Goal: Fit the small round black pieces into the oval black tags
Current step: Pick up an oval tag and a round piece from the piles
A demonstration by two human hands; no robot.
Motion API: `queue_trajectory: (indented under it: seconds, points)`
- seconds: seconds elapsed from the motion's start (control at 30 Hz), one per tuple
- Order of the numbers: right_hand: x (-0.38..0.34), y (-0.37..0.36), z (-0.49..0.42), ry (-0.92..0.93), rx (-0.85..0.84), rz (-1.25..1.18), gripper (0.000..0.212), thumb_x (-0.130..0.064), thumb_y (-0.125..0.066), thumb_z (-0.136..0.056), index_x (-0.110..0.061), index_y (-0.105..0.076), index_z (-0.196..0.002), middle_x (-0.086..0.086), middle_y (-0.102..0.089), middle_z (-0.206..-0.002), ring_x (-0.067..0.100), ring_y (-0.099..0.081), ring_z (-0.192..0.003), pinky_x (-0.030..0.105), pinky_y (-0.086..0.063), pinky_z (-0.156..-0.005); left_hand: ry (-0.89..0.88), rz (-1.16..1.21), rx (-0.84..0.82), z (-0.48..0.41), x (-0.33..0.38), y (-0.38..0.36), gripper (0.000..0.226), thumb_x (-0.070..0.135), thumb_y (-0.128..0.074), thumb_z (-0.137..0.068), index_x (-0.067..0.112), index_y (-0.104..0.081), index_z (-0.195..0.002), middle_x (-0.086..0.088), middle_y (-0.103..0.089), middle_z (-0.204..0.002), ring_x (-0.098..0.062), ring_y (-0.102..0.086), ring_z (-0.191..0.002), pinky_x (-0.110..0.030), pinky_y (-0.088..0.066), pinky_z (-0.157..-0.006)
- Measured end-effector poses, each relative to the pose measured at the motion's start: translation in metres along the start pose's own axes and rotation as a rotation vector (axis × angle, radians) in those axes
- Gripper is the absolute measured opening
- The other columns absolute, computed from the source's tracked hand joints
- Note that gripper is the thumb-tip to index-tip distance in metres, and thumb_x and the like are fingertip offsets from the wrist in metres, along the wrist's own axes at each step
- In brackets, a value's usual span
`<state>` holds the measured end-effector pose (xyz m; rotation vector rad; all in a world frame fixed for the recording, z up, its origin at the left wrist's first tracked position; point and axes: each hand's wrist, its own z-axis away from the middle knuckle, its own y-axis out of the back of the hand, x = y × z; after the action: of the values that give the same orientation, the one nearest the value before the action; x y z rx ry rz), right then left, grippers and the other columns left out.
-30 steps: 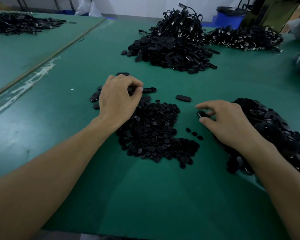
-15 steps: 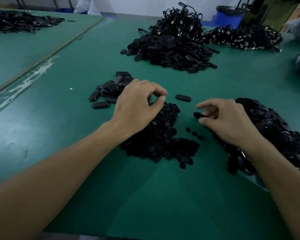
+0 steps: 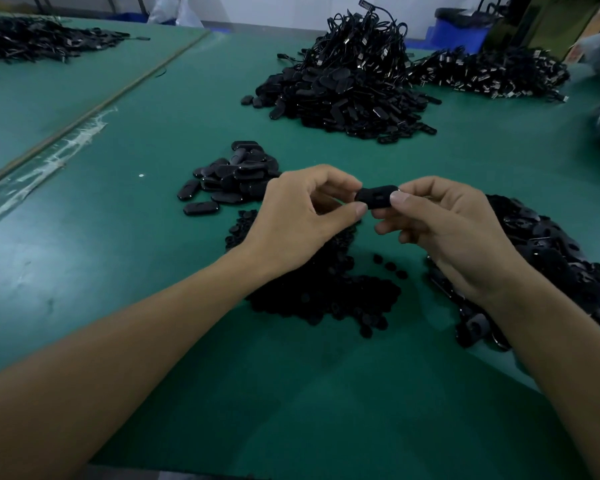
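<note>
While my right hand pinches one oval tag up above the bench, my left hand closes on its other end. Whether it holds a round piece, I cannot tell. Next, I think, comes pushing one in. More round pieces lie just below.
</note>
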<state>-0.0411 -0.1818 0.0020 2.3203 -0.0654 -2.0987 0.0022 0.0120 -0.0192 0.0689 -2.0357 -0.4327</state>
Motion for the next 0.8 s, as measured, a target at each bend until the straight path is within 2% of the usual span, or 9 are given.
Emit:
queue_trajectory:
  seconds: [0.1, 0.27, 0.4, 0.47, 0.53, 0.63, 0.8]
  points:
    - [-0.002, -0.002, 0.002, -0.022, -0.042, -0.022, 0.007, -0.015, -0.061, -0.096, -0.015, -0.063, -0.090, 0.008, -0.078, -0.090, 0.016, -0.071, -0.073, 0.019, -0.047, -0.061, 0.053, 0.109, -0.021, -0.001, 0.000, 0.001, 0.010, 0.015, -0.077, -0.088, 0.020, -0.073, -0.095, 0.000, -0.077, -0.087, -0.018, -0.074, -0.080, -0.033, -0.061, -0.073]
    - [0.000, -0.007, 0.003, -0.004, -0.013, 0.108, 0.004, -0.016, -0.063, -0.096, -0.014, -0.063, -0.094, 0.001, -0.078, -0.083, 0.010, -0.069, -0.069, 0.017, -0.047, -0.060, 0.101, 0.254, -0.033, -0.003, 0.002, 0.002, 0.011, 0.007, -0.073, -0.090, 0.016, -0.072, -0.096, 0.001, -0.076, -0.078, -0.013, -0.073, -0.074, -0.023, -0.058, -0.068]
    - [0.011, -0.009, 0.003, 0.179, 0.033, 0.575, 0.010, -0.028, -0.073, -0.089, -0.033, -0.066, -0.091, -0.011, -0.073, -0.072, -0.001, -0.063, -0.063, 0.009, -0.045, -0.062, 0.139, 0.263, 0.082, -0.005, -0.001, 0.004, 0.011, 0.006, -0.072, -0.091, 0.015, -0.073, -0.096, -0.002, -0.075, -0.076, -0.014, -0.072, -0.071, -0.023, -0.058, -0.068]
    - [0.013, -0.009, 0.004, 0.231, -0.072, 0.772, 0.015, -0.029, -0.077, -0.085, -0.038, -0.066, -0.088, -0.014, -0.069, -0.071, 0.000, -0.062, -0.069, 0.008, -0.043, -0.064, 0.154, 0.253, 0.132, -0.007, -0.002, 0.005, 0.011, 0.006, -0.072, -0.091, 0.016, -0.073, -0.096, -0.004, -0.075, -0.078, -0.015, -0.071, -0.072, -0.025, -0.058, -0.069]
    - [0.015, -0.011, 0.004, 0.231, -0.185, 0.891, 0.013, -0.029, -0.079, -0.084, -0.035, -0.070, -0.091, -0.018, -0.065, -0.076, -0.005, -0.060, -0.076, 0.005, -0.041, -0.067, 0.169, 0.245, 0.160, -0.008, -0.003, 0.006, 0.013, 0.006, -0.071, -0.091, 0.018, -0.073, -0.094, -0.003, -0.075, -0.079, -0.015, -0.072, -0.073, -0.026, -0.059, -0.070]
    - [0.017, -0.014, 0.004, 0.243, -0.212, 0.967, 0.007, -0.028, -0.078, -0.085, -0.026, -0.074, -0.091, -0.019, -0.056, -0.075, -0.017, -0.053, -0.077, 0.001, -0.037, -0.068, 0.184, 0.248, 0.179, -0.008, -0.003, 0.006, 0.013, 0.005, -0.071, -0.091, 0.018, -0.074, -0.092, -0.003, -0.075, -0.079, -0.018, -0.073, -0.074, -0.030, -0.061, -0.072]
    - [0.017, -0.017, 0.004, 0.237, -0.218, 0.979, 0.004, -0.024, -0.074, -0.089, -0.026, -0.073, -0.086, -0.017, -0.056, -0.076, -0.016, -0.051, -0.076, 0.002, -0.037, -0.068, 0.179, 0.252, 0.169, -0.007, -0.003, 0.006, 0.013, 0.003, -0.070, -0.091, 0.015, -0.074, -0.094, -0.006, -0.076, -0.081, -0.018, -0.075, -0.075, -0.028, -0.061, -0.071]
